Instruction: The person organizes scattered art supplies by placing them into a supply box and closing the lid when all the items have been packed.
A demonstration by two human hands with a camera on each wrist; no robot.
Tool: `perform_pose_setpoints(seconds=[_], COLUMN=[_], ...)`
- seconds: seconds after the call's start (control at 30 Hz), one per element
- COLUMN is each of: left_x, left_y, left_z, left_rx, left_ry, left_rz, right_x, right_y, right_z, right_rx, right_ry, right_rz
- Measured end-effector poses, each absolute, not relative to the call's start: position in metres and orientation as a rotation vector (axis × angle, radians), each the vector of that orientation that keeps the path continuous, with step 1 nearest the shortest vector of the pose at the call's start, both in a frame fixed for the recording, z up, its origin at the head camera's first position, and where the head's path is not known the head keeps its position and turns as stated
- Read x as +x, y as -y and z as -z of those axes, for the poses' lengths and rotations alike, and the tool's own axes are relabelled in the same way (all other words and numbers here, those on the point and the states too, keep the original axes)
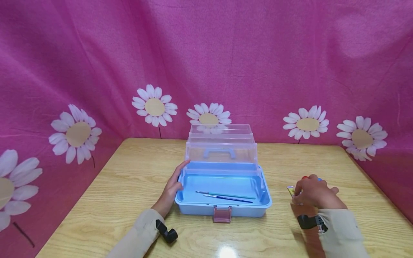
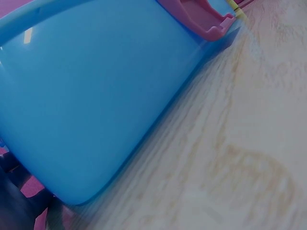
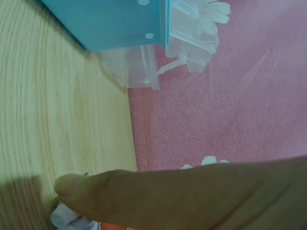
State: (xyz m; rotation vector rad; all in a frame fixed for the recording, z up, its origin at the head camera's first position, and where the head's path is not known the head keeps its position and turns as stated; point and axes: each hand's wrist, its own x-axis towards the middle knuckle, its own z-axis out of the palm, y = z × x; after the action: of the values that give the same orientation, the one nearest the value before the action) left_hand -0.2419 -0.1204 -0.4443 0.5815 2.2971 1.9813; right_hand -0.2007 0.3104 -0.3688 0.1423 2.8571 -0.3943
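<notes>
A light-blue plastic storage box [image 1: 222,211] with a pink latch [image 1: 222,215] stands with its clear lid [image 1: 222,139] raised. Two paintbrushes [image 1: 226,197] lie inside. My left hand [image 1: 169,191] holds the box's left side, thumb at the rim; its fingers [image 2: 19,201] show only partly by the box corner in the left wrist view. On the table to the right, my right hand [image 1: 317,191] grips small paint tubes from above, covering most of them. A printed tube end [image 1: 290,190] and red and blue bits peek out. The right wrist view shows a white cap [image 3: 62,215] under the thumb.
The wooden table [image 1: 135,172] extends around the box on both sides. A pink cloth [image 1: 274,71] with daisies hangs behind the table and along its sides. Clear trays [image 1: 222,172] and hinge arms rise from the box with the lid.
</notes>
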Motion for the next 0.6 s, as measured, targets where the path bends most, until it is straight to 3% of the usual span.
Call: perform_pose_setpoints(seconds=[0.6], left_x=[-0.2427], left_y=[0.1199], left_z=[0.4450], left_rx=[0.574], left_ry=[-2.276], left_rz=[-1.999], right_x=[-0.2038], right_y=[-0.3062], right_z=[0.3719], right_rx=[0.207], right_ry=[-2.857], right_rz=[0.445])
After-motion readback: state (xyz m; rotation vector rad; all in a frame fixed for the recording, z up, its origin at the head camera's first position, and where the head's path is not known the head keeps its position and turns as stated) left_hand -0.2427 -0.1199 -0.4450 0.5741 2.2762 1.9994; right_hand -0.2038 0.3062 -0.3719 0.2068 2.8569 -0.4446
